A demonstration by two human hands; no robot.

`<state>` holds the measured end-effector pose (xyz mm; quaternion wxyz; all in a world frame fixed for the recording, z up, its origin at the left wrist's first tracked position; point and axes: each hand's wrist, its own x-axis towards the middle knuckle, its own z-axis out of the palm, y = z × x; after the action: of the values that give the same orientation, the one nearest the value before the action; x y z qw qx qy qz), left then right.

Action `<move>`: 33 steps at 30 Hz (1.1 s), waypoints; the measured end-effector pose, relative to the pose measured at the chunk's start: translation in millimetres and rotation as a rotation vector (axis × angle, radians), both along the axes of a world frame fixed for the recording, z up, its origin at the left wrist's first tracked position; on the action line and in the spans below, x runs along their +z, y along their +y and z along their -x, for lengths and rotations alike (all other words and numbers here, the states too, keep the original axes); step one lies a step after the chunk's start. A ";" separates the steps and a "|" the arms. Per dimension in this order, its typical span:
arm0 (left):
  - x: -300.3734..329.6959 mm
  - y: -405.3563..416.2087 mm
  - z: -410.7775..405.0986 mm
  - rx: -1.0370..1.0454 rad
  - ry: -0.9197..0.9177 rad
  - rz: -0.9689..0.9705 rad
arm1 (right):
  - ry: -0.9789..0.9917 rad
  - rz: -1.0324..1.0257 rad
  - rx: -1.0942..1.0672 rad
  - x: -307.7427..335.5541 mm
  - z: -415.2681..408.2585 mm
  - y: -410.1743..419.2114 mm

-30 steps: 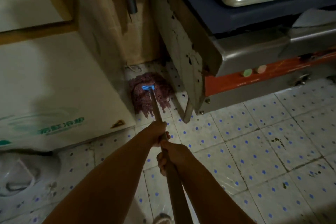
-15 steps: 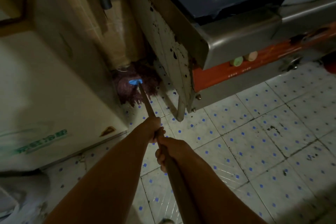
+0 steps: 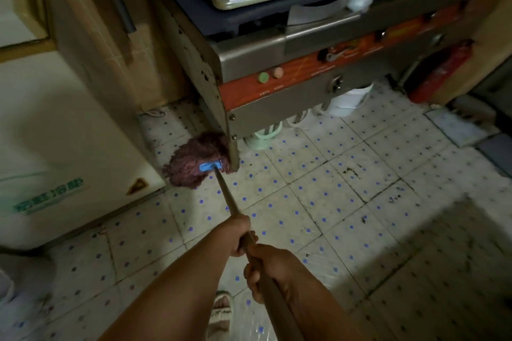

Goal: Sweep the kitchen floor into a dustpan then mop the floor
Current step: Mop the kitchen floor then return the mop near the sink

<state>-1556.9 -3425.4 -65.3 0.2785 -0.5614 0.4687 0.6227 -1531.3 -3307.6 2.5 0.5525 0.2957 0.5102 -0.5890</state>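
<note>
Mop head (image 3: 200, 163) pulled out from gap (both hands gripping handle (image 3: 225, 193)).

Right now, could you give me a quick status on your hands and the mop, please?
Left hand and right hand both grip the mop handle. Mop head on tiled floor, against the steel appliance's leg.

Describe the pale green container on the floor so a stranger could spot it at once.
Start at the steel appliance with the orange control strip. Look under its front edge, just right of its corner leg where the mop head lies. The green container stands there; the bucket farther right is white.
</note>
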 end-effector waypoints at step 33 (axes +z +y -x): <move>-59.8 -216.2 181.5 0.021 0.085 0.180 | -0.048 0.039 -0.039 -90.2 176.1 -235.6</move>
<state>-1738.4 -3641.6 -125.1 0.2003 -0.5622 0.5280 0.6041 -1707.4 -3543.2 -87.7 0.5585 0.3091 0.4793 -0.6023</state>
